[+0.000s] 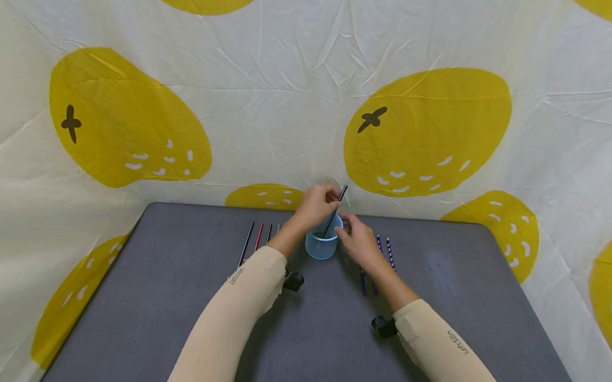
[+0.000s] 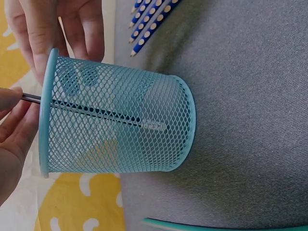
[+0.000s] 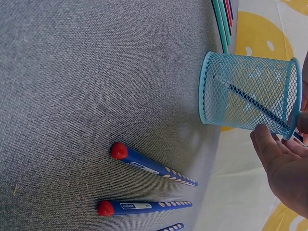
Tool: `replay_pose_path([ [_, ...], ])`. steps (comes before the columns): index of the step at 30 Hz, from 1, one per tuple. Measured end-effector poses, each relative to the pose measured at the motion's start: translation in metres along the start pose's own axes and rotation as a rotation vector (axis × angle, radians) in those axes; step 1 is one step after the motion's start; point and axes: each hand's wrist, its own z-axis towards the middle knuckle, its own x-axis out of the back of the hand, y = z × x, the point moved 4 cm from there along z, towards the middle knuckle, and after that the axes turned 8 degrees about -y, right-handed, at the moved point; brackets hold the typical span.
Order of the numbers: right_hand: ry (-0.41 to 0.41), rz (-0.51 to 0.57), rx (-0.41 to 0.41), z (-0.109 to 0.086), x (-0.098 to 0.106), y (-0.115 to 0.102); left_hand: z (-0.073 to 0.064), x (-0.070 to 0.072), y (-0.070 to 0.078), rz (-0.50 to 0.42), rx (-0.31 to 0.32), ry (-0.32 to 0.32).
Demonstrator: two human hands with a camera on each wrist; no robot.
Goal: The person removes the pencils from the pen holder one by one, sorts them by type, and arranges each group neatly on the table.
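Observation:
A light blue mesh pen cup (image 1: 320,248) stands upright near the table's far edge. Inside it leans a slim black pencil (image 1: 335,211), its pale lower end showing through the mesh in the left wrist view. My left hand (image 1: 318,204) pinches the pencil's upper end above the rim. On the cup's right side, my right hand (image 1: 358,239) holds the rim, with fingers (image 3: 263,139) against the outer mesh. Blue dotted pencils (image 3: 149,161) with red ends lie beside the right hand. Left of the cup lie slim black, red and teal pencils (image 1: 258,236), partly hidden by my left arm.
The grey table (image 1: 322,346) ends just behind the cup. A white cloth with yellow fruit shapes (image 1: 427,131) hangs beyond that edge. Black wrist cameras (image 1: 294,282) stick out from both sleeves above the tabletop.

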Motion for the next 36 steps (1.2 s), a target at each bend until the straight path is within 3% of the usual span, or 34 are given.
replay_pose_path([
  [6,-0.003,-0.009,0.001,0.0,0.0,0.0,-0.001,0.002,0.003,-0.022,0.004,0.014],
  [12,-0.004,0.019,0.014,0.0,-0.001,-0.001,-0.006,0.017,0.013,-0.07,-0.007,0.057],
  [18,0.001,0.043,0.013,0.0,-0.001,-0.001,-0.013,0.039,0.03,-0.094,-0.081,0.146],
  [28,0.012,0.045,0.016,0.001,-0.002,0.001,-0.036,0.076,0.057,-0.102,-0.166,0.233],
  [32,0.003,0.054,0.012,0.002,-0.002,0.0,-0.048,0.098,0.058,-0.096,-0.175,0.284],
  [36,-0.002,0.045,0.012,0.002,0.0,0.0,-0.061,0.12,0.048,-0.098,-0.16,0.315],
])
